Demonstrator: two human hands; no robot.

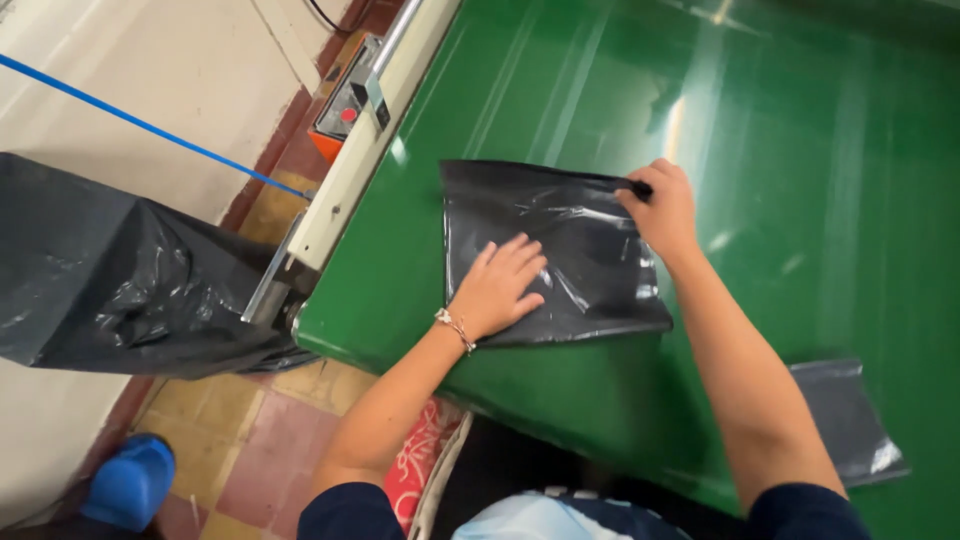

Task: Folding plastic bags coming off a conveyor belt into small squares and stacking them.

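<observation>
Head view, looking down on a green table (760, 150). A dark grey plastic bag (580, 255) lies flat on the table near its left edge, glossy and creased. Left hand (500, 285) rests palm down on the bag's near left part, fingers spread and open, pressing the film flat; a thin bracelet (455, 325) sits at that wrist. Right hand (662, 210) is at the bag's far right corner, fingers closed, pinching the edge of the film there. A second grey bag (850, 420) lies flat on the table to the near right, well apart from the first. Left of the table: a cream rail (365, 135) along the edge, with an orange control box (340, 110) beside it. A large black sack (110, 270) hangs at the near left over the tiled floor (250, 440). A blue shoe (130, 480) is on the floor, near left.
</observation>
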